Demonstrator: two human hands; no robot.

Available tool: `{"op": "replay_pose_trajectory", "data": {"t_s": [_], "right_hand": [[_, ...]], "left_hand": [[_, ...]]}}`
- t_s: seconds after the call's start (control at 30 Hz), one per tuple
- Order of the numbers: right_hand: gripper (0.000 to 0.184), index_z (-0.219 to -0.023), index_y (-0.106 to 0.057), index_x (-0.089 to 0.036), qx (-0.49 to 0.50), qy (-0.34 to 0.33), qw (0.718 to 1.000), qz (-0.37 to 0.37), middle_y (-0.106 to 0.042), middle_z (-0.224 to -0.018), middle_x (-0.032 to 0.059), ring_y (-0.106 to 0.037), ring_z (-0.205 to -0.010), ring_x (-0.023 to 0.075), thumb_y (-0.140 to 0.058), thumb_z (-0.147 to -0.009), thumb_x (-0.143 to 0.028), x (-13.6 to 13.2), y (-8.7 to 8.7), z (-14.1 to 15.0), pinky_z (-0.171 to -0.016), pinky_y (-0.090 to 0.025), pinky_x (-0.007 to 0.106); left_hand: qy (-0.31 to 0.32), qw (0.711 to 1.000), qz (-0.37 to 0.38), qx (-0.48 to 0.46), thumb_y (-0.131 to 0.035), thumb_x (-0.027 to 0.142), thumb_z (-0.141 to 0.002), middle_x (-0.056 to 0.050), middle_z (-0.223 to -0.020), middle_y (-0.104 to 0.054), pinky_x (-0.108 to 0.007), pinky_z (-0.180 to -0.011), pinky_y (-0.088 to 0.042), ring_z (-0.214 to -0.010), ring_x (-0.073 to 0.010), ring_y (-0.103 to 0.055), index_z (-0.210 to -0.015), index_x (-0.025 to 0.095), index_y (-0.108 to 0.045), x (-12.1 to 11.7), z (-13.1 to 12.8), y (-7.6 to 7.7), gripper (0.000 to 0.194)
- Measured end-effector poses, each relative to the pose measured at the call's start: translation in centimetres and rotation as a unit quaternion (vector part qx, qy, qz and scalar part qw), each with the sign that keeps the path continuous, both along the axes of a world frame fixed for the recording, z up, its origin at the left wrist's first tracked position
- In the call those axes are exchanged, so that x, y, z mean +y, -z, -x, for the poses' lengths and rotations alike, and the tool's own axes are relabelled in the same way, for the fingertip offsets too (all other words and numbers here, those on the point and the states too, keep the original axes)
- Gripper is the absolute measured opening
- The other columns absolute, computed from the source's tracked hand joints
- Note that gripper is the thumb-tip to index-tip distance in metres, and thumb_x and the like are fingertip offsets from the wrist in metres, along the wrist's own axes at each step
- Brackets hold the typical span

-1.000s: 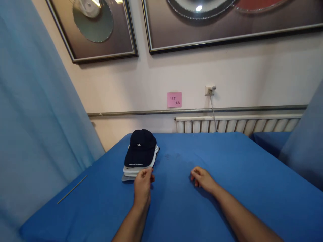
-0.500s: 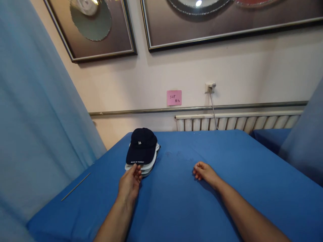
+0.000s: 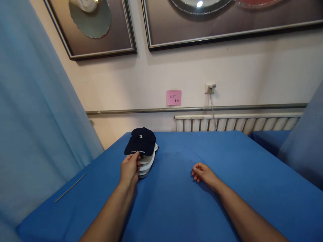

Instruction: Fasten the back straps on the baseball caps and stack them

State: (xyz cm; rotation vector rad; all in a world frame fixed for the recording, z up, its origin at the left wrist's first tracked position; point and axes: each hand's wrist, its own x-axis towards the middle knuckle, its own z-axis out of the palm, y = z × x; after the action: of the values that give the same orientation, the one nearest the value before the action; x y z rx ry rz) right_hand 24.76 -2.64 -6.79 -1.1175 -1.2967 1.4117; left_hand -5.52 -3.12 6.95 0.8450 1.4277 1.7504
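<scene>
My left hand (image 3: pixel 130 167) pinches the front brim of a dark navy baseball cap (image 3: pixel 141 139), the top one of a stack. White letters show on the cap's front, and a line of white lettering runs along its brim. The brim is lifted a little off the lighter caps (image 3: pixel 146 165) beneath, whose pale brims stick out on the right; the back of the dark cap still rests on the stack. My right hand (image 3: pixel 204 173) lies on the blue-covered table (image 3: pixel 176 201), fingers curled, nothing seen in them.
A thin stick (image 3: pixel 70 188) lies near the table's left side. Blue curtains (image 3: pixel 42 111) hang at both sides. Behind the table are a radiator (image 3: pixel 237 122), a pipe, and an outlet (image 3: pixel 210 88) with a cord. A pink note (image 3: pixel 174 97) and framed pictures are on the wall.
My left hand has closed on the dark cap's brim and raised it, so more of the pale caps below shows. My right hand has barely moved.
</scene>
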Motion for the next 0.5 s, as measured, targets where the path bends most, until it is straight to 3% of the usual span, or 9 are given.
{"op": "replay_pose_trajectory", "data": {"t_s": [0.1,0.23,0.3,0.37,0.5], "right_hand": [[0.031,-0.075,-0.052,-0.021,-0.006,-0.001,1.000,0.011,-0.063,-0.068,0.0004,-0.055,-0.051,0.0104,-0.063,-0.075,-0.051,0.1,-0.3,0.0,-0.050,-0.041,0.023],[0.030,-0.076,-0.051,-0.021,0.000,-0.006,1.000,0.013,-0.064,-0.068,0.0005,-0.056,-0.050,0.0107,-0.062,-0.076,-0.049,0.3,-0.2,0.0,-0.049,-0.040,0.023],[0.030,-0.076,-0.052,-0.021,-0.001,-0.006,1.000,0.011,-0.063,-0.067,0.0005,-0.056,-0.049,0.0108,-0.062,-0.077,-0.048,0.4,0.0,0.2,-0.048,-0.040,0.023],[0.029,-0.075,-0.052,-0.020,-0.001,0.002,1.000,0.007,-0.064,-0.068,0.0012,-0.056,-0.049,0.0111,-0.062,-0.077,-0.047,0.5,0.2,0.4,-0.048,-0.040,0.023],[0.030,-0.073,-0.053,-0.021,0.008,0.113,0.993,-0.019,-0.064,-0.069,0.0028,-0.056,-0.050,0.0125,-0.065,-0.073,-0.049,1.3,0.6,0.2,-0.047,-0.039,0.024]], "left_hand": [[-0.070,0.979,-0.011,0.192,-0.064,0.034,-0.068,0.004,-0.050,-0.050,-0.021,-0.045,-0.030,-0.046,-0.0099,-0.043,-0.058,0.017,-0.055,0.5,-0.2,-0.3,0.021],[-0.104,0.912,-0.027,0.397,-0.061,0.028,-0.069,0.002,-0.055,-0.054,-0.024,-0.054,-0.032,-0.058,-0.0138,-0.048,-0.055,0.019,-0.055,0.7,-0.3,-0.1,0.017],[-0.107,0.902,-0.044,0.416,-0.059,0.026,-0.071,0.002,-0.058,-0.054,-0.024,-0.057,-0.032,-0.059,-0.0142,-0.048,-0.057,0.020,-0.054,1.0,-0.4,0.4,0.017],[-0.115,0.910,-0.047,0.395,-0.057,0.024,-0.073,0.002,-0.058,-0.052,-0.025,-0.058,-0.033,-0.058,-0.0142,-0.048,-0.059,0.020,-0.052,1.3,-0.7,1.0,0.016],[-0.133,0.946,-0.056,0.291,-0.056,0.025,-0.075,0.003,-0.059,-0.052,-0.024,-0.058,-0.037,-0.058,-0.0137,-0.049,-0.066,0.020,-0.052,2.4,-1.7,1.8,0.011]]}}
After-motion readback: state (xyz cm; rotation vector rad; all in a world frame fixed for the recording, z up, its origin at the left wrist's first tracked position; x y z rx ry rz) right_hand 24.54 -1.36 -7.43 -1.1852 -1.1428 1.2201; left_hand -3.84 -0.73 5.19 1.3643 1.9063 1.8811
